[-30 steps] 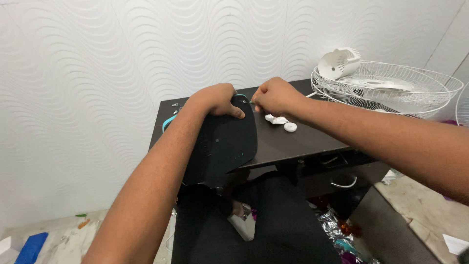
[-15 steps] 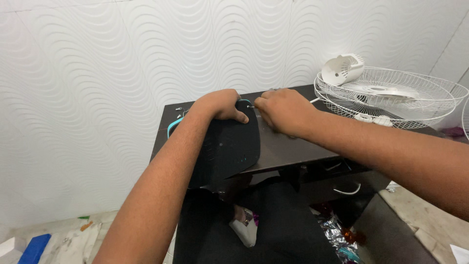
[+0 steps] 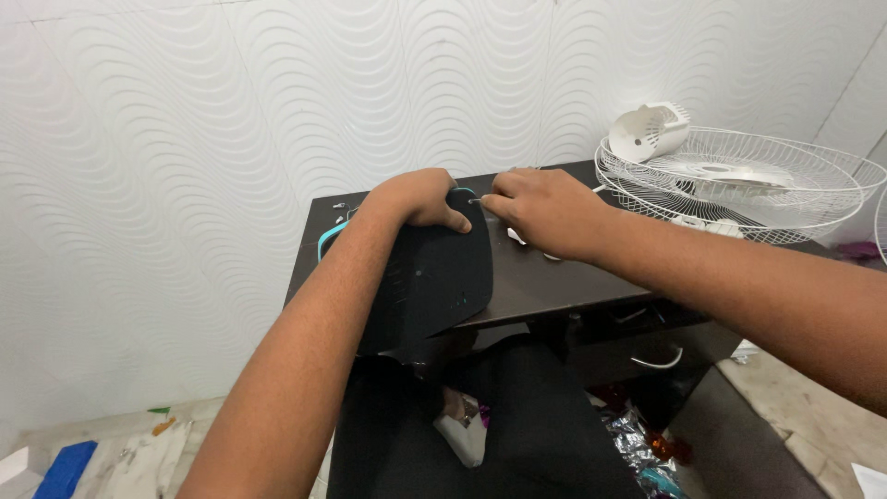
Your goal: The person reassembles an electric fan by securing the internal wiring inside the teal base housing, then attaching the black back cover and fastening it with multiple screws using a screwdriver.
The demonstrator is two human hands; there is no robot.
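Change: since half a second ago we have slid our right hand (image 3: 545, 211) a little toward the wall, its knuckles now level with the far edge of the flat black rounded plastic panel with a teal rim (image 3: 434, 277); our left hand (image 3: 416, 197) has stayed put on that far edge.
Left hand: fingers curled and pressed together over the panel's far rim, thumb flat on its top face.
Right hand: fingertips bunched, pinching what looks like a thin metal screw or pin (image 3: 474, 200); the pinch itself is partly hidden.
Panel: lies on the dark brown wooden table (image 3: 554, 286), near edge overhanging toward us, long axis running from us to the wall.
Key relation: the pin sits at the panel's far right corner, just left of our right fingertips and just beside our left thumb; our right hand is nearer.
Nearby: a white wire fan guard (image 3: 739, 180) with a white plastic motor housing (image 3: 647, 131), well apart to the right.
Hard to tell: whether the pin's tip has entered the panel; small white bits under our right hand are mostly covered.
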